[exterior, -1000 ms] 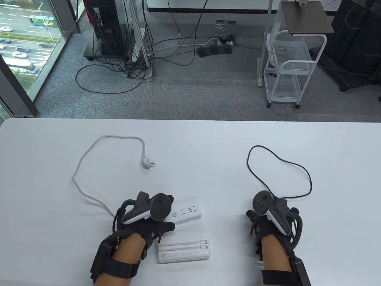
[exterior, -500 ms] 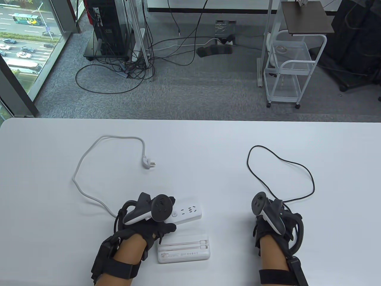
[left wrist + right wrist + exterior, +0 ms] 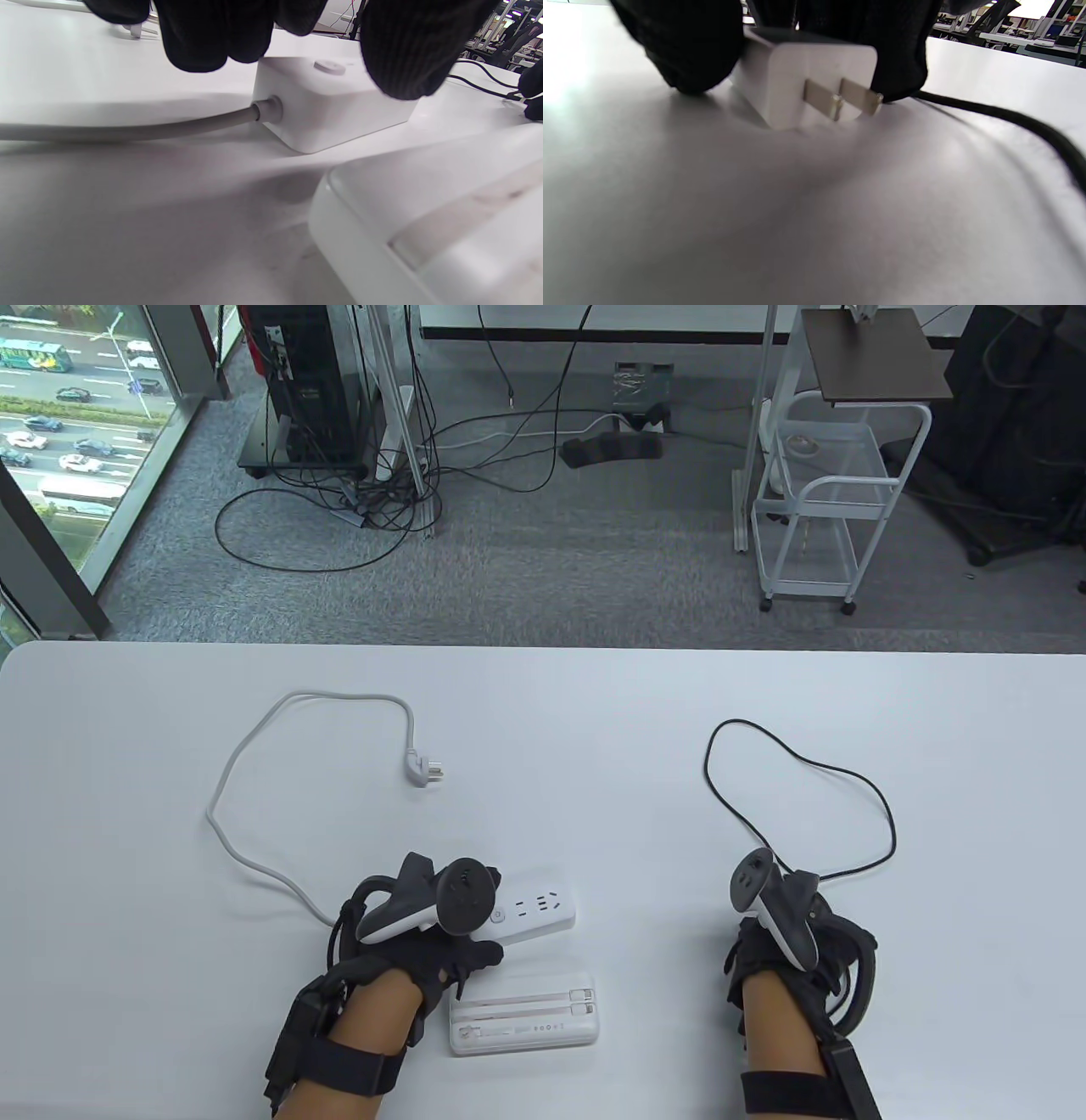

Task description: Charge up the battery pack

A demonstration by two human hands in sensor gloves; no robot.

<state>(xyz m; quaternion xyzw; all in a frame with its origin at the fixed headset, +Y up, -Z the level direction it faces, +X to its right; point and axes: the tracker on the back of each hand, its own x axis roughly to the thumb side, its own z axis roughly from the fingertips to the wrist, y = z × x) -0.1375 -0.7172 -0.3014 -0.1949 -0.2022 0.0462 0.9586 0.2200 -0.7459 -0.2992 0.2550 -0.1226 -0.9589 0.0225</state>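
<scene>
your left hand (image 3: 424,937) sits at the cord end of the white power strip (image 3: 536,909). in the left wrist view your fingers (image 3: 195,38) hang just over that end of the strip (image 3: 335,101), and your thumb (image 3: 407,46) hangs over its top by the round button. i cannot tell if they press on it or only float above it, so i cannot tell if this hand is gripping.

the battery pack (image 3: 526,1014) lies flat on the white table (image 3: 577,729), just in front of the power strip and close to you, right beside your left wrist. a corner of it (image 3: 428,220) fills the low right part of the left wrist view.

the strip's grey cord (image 3: 254,780) loops away to the left and ends in a white plug (image 3: 424,770) lying on the table (not plugged into anything).

your right hand (image 3: 785,933) is well apart from the strip, on the right side of the table. it holds a small white charger (image 3: 806,80) between thumb and fingers (image 3: 687,46), with two flat metal prongs pointing at the wrist camera. the charger is low, at the table top. a black cable (image 3: 797,789) loops out on the table past this hand, and it runs by the charger (image 3: 1009,118) in the right wrist view.
</scene>
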